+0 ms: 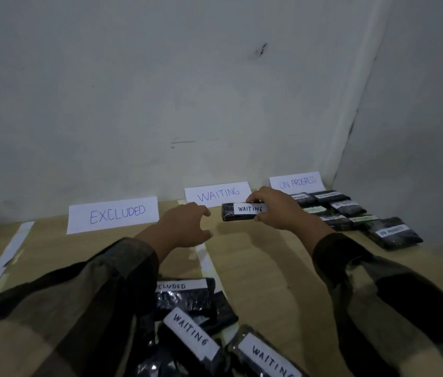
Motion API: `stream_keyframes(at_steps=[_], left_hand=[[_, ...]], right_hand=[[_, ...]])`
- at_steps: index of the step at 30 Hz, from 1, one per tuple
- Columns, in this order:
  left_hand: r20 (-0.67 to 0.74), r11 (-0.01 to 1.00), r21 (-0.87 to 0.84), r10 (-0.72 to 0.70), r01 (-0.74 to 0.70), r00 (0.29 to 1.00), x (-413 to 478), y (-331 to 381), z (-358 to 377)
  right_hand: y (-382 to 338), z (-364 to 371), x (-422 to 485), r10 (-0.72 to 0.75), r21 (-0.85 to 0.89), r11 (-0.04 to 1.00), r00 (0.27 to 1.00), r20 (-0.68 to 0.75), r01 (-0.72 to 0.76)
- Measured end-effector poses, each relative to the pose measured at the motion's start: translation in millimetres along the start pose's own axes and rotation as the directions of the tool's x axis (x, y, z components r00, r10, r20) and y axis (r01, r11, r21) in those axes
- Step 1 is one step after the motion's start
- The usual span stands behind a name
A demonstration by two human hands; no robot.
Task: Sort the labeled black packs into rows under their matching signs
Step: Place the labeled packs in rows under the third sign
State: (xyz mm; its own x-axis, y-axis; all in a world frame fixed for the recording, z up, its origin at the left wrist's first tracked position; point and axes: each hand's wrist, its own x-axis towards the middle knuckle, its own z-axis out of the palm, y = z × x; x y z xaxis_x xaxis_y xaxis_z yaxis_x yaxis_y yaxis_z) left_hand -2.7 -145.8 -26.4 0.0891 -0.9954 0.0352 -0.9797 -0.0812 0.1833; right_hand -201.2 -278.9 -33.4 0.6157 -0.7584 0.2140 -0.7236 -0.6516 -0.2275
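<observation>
Head view: right hand [277,210] pinches a WAITING pack [239,213] below the WAITING sign [217,194]; left hand [185,227] spread, holding nothing.

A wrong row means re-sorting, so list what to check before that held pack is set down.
1. Label on held pack reads WAITING, matching the WAITING sign: ok.
2. Grip by right hand on the pack's right end: ok.
3. Free left hand, holding nothing: ok.
4. Pack before its sign, left of the ON PROGRESS packs: ok.
5. Pack already touching the table: cannot tell.
</observation>
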Motion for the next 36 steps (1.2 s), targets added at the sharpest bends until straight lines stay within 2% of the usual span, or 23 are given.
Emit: stream_keyframes(at_steps=[9, 15, 22, 32, 36], left_hand=[[0.045, 0.999, 0.024, -0.025, 0.023, 0.999, 65, 1, 32], [0.074, 0.999, 0.007, -0.044, 0.044, 0.996, 87, -4, 47], [0.068, 0.999, -0.005, -0.043, 0.044, 0.997, 91, -10, 53], [0.039, 0.999, -0.020, -0.027, 0.028, 0.999, 89, -5, 45], [0.044, 1.000, -0.028, 0.000, 0.002, 0.999, 80, -2, 34]], right_hand=[[53, 28, 61, 0.073, 0.014, 0.997, 0.995, 0.065, -0.074], [74, 45, 86, 0.067, -0.007, 0.998, 0.994, 0.091, -0.067], [82, 55, 99, 0.065, 0.028, 0.997, 0.993, 0.096, -0.068], [79, 52, 95, 0.053, -0.103, 0.994, 0.992, 0.111, -0.042], [70, 40, 85, 0.038, -0.090, 0.996, 0.995, 0.094, -0.030]])
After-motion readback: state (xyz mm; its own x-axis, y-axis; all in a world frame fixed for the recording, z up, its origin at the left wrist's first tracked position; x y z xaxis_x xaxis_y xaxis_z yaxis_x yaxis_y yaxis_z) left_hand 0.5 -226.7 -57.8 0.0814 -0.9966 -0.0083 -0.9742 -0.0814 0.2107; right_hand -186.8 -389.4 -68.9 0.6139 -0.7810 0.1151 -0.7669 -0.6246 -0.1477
